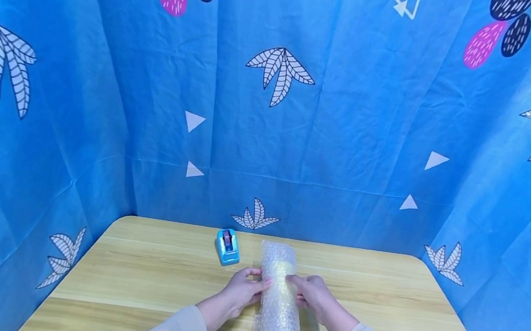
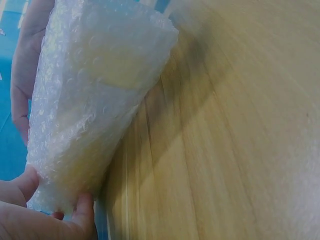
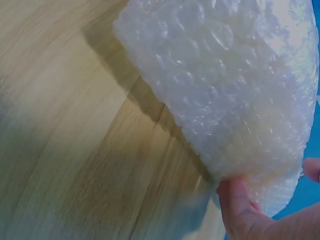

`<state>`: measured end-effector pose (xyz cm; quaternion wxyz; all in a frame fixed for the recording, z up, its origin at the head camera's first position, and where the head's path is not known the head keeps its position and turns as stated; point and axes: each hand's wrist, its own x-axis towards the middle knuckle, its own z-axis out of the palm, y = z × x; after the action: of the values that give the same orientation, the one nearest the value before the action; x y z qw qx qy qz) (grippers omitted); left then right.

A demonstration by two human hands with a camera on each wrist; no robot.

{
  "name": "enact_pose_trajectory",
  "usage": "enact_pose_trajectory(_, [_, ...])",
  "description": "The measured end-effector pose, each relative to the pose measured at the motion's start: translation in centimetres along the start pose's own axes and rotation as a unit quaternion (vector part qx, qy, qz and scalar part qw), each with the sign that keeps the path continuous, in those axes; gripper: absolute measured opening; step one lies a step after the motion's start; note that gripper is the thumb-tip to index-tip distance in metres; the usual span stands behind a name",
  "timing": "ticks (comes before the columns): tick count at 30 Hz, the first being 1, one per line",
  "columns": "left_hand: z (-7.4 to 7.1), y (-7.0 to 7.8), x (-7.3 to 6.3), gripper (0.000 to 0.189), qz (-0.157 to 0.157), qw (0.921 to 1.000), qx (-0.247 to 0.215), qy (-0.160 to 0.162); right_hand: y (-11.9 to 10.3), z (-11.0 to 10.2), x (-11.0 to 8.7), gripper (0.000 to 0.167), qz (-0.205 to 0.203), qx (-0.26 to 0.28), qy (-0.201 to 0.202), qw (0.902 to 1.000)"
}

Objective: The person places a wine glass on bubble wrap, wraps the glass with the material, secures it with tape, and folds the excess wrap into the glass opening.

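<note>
A long roll of bubble wrap [image 1: 278, 307] runs from the table's near side toward the back, with something yellowish showing faintly inside; what it is cannot be made out. My left hand [image 1: 243, 291] grips the roll's left side, thumb on top and fingers at the edge. On the opposite side my right hand [image 1: 316, 296] holds it the same way. In the left wrist view the bubble wrap [image 2: 100, 95] stands tilted off the wood, casting a shadow. The right wrist view shows fingertips pressed against the lower end of the wrap [image 3: 240, 105].
A blue tape dispenser [image 1: 227, 248] stands on the wooden table [image 1: 138, 271], beyond and left of the left hand. Blue patterned cloth [image 1: 267, 149] hangs behind the table and along both sides.
</note>
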<state>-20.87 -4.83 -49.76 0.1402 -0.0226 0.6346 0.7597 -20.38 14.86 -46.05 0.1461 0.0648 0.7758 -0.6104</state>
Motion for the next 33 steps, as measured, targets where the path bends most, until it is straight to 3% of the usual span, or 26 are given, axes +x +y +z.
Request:
enact_pose_trajectory(8, [-0.09, 0.18, -0.06, 0.059, -0.005, 0.9999, -0.011, 0.001, 0.05, 0.33, -0.06, 0.042, 0.016, -0.022, 0.021, 0.9994])
enact_pose_trajectory(21, [-0.22, 0.51, -0.24, 0.055, 0.0, 0.9998, -0.018, -0.005, 0.23, 0.17, -0.07, 0.038, 0.005, -0.011, -0.003, 0.9999])
enact_pose_trajectory(27, [-0.16, 0.36, -0.11, 0.056, 0.001, 0.9998, -0.017, -0.001, 0.36, 0.05, -0.12, 0.031, 0.003, -0.011, -0.001, 0.9999])
enact_pose_trajectory(33, [-0.07, 0.19, 0.0, 0.058, -0.001, 1.0, 0.001, 0.005, 0.43, -0.12, -0.27, 0.035, 0.008, -0.004, 0.014, 0.9999])
